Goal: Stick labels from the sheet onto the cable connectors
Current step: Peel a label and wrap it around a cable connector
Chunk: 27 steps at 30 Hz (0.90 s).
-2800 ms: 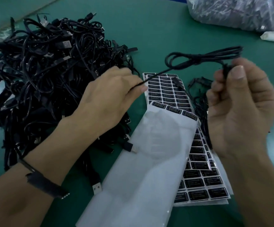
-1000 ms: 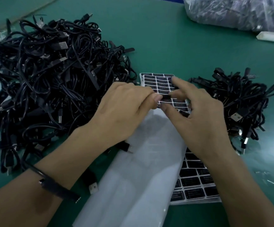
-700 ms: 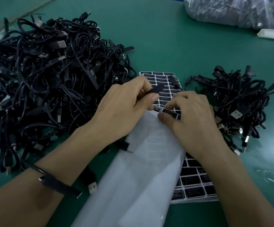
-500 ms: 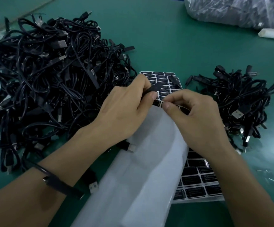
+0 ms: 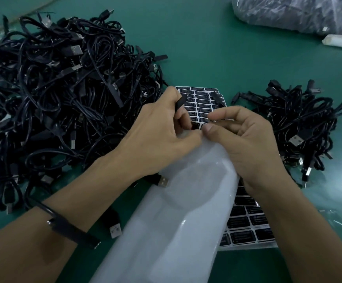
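A sheet of black labels (image 5: 201, 100) lies in the middle of the green table, partly under a curled white backing sheet (image 5: 178, 217). My left hand (image 5: 158, 135) grips a black cable connector (image 5: 180, 103) between its fingers, and its thumb presses on the white backing's edge. My right hand (image 5: 243, 137) pinches at a label (image 5: 217, 119) on the sheet, between thumb and forefinger. The two hands nearly touch over the sheet.
A big tangle of black USB cables (image 5: 53, 94) fills the left. A smaller cable pile (image 5: 300, 123) lies on the right. A clear bag of cables (image 5: 296, 13) and a white roll (image 5: 340, 40) sit at the far right. Loose USB plugs (image 5: 163, 181) lie by my left forearm.
My right hand dropped a cable on the right pile and came to the sheet. It went from pressing flat to pinching a label. My left hand kept the connector and shifted slightly.
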{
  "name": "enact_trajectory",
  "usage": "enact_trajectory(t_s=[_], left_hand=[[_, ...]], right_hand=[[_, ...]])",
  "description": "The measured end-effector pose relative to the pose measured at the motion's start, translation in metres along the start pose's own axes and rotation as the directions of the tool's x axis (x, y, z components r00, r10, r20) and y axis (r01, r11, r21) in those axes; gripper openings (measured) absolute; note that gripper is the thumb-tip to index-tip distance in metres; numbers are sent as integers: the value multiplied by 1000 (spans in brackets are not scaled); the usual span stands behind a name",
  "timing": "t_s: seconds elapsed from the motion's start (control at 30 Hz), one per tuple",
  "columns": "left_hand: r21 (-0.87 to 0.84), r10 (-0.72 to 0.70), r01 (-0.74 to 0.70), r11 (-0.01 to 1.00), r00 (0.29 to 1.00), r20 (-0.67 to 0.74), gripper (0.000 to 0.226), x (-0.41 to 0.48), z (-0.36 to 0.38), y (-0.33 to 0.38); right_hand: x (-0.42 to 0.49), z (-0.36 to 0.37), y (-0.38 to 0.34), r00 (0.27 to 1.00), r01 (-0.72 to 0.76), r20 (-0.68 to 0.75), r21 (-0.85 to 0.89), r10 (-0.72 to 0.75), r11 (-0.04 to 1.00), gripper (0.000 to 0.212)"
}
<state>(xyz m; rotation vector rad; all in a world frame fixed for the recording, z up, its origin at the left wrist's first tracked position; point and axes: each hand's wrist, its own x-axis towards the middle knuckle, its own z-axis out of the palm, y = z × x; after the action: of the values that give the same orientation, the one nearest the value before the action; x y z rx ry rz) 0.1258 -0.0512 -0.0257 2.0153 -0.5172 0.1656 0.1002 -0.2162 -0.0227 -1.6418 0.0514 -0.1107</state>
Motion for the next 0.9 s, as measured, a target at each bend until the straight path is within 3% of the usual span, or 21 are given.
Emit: enact_trajectory(t_s=[0.2,0.5,0.7,0.8,0.9], left_hand=[[-21,36,-37,999,997,-72,52,-1,3,-1],[-67,-6,2,998,998,-61,51,0,2,-4],[-115,-45,38,993,997,-63,47,2,1,-7],[-105,-79,67,992,990,-117,45,4,0,-9],[-154,-131,103,983,973,-189,43,6,-2,-8]], right_hand=[[-1,-1,-1,1000,-30,1,45,30,999,22],[0,0,2,1000,-15,26,26,15,1000,29],[-1,-2,1,1000,7,20,-25,-6,1000,23],[0,-7,2,994,90,-33,-237,-100,967,25],[1,-11,5,971,189,-13,-568,-238,801,28]])
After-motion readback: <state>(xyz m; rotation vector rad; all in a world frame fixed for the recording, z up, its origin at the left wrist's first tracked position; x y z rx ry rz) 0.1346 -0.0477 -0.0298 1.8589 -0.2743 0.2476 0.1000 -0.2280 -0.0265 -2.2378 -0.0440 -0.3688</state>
